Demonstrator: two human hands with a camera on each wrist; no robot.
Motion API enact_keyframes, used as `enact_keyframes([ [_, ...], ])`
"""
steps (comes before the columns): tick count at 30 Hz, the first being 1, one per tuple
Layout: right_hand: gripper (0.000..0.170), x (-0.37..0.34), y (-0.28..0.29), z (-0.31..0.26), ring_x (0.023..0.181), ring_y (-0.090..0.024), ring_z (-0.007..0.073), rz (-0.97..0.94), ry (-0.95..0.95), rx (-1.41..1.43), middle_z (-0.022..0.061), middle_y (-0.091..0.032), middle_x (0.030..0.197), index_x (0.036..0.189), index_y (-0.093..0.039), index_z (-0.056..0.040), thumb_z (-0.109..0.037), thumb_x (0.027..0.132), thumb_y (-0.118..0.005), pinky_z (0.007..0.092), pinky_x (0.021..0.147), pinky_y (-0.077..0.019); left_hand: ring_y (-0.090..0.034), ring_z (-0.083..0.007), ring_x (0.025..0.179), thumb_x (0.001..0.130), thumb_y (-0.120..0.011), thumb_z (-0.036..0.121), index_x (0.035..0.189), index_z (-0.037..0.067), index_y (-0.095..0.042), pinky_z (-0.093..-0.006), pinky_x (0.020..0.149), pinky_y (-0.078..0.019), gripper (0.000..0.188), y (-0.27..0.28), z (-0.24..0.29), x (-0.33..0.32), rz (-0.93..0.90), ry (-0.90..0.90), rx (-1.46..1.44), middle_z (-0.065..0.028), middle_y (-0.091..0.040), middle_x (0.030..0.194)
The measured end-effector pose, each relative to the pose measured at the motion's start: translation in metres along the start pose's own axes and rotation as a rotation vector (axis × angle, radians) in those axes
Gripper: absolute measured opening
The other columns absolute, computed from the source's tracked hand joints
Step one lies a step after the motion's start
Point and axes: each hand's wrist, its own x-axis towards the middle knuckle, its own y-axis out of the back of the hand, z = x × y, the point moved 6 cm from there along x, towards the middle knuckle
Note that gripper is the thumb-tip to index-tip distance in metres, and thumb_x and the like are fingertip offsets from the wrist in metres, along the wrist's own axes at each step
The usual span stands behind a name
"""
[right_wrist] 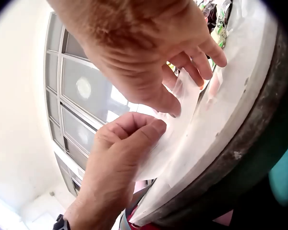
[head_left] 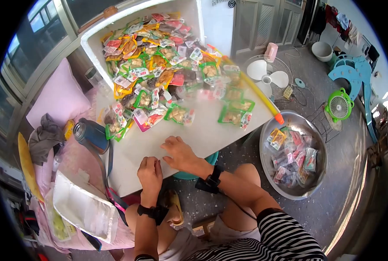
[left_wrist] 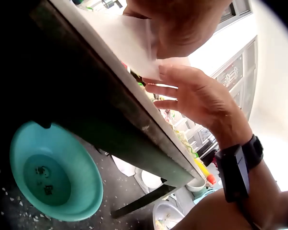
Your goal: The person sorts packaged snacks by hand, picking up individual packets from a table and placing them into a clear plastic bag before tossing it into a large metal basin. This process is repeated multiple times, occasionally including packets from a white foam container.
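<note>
My left hand (right_wrist: 117,160) is closest to me, above the near edge of the tabletop (head_left: 202,137); its thumb and forefinger pinch a thin clear bag (right_wrist: 170,143). My right hand (head_left: 181,154) is just beside, with the fingers spread and the thumb tip touching the bag. So the bag is between my two hands, over the near edge. I cannot tell if its mouth is open.

I think this step wants a light touch: hold one layer firmly on the left, and let the right thumb slide the other layer away, without pulling hard, because such thin film could tear.

Below the near edge, on the floor, there is a green basin (left_wrist: 84,179); a dropped bag might go there. The tabletop between my hands and the packets (head_left: 178,114) is bare, which gives good room for moving forward. At the left edge, a blue flask (head_left: 91,135) makes the room narrower. Along the right edge, a yellow stick (head_left: 259,93) lies pointing to the near right corner. At the far edge, the big pile (head_left: 155,56) spills from a white box (head_left: 197,19).
</note>
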Motion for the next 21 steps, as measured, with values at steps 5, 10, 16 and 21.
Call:
enact_keyframes([
  [5,0.023,0.012,0.010,-0.008,0.091,-0.057,0.0353,0.124,0.017,0.031,0.0140,-0.054,0.097,0.094,-0.058,-0.0054,-0.009,0.074,-0.069,0.0441,0.073,-0.0499,-0.057,-0.0357,0.071,0.079,-0.062,-0.002,0.088,0.004,-0.056,-0.0451,0.059,-0.0458,0.013,0.005,0.015,0.001,0.054,-0.040,0.022,-0.0138,-0.055,0.078],
  [10,0.023,0.019,0.004,0.010,0.090,-0.059,0.0357,0.144,-0.049,-0.115,0.0146,-0.055,0.096,0.094,-0.055,-0.0045,-0.003,0.074,-0.065,0.0453,0.071,-0.0498,-0.057,-0.0350,0.074,0.075,-0.061,-0.005,0.092,0.004,-0.055,-0.0450,0.060,-0.0469,0.020,-0.002,-0.001,-0.007,-0.024,-0.008,0.107,-0.0139,-0.055,0.081],
  [16,0.035,0.016,-0.009,0.021,0.085,-0.061,0.0387,0.069,-0.110,-0.143,0.0174,-0.057,0.099,0.108,-0.053,-0.0040,-0.004,0.075,-0.063,0.0472,0.071,-0.0500,-0.057,-0.0341,0.076,0.071,-0.061,-0.007,0.094,0.003,-0.056,-0.0436,0.061,-0.0478,0.026,0.020,0.007,-0.008,0.113,-0.061,0.195,-0.0138,-0.054,0.083],
  [21,0.039,0.014,-0.006,0.009,0.081,-0.062,0.0382,0.036,-0.054,-0.126,0.0180,-0.059,0.096,0.112,-0.052,-0.0045,-0.007,0.076,-0.065,0.0474,0.069,-0.0507,-0.057,-0.0339,0.073,0.073,-0.061,-0.008,0.096,0.003,-0.057,-0.0437,0.060,-0.0472,0.026,0.014,0.014,-0.009,0.128,-0.118,0.155,-0.0134,-0.055,0.081],
])
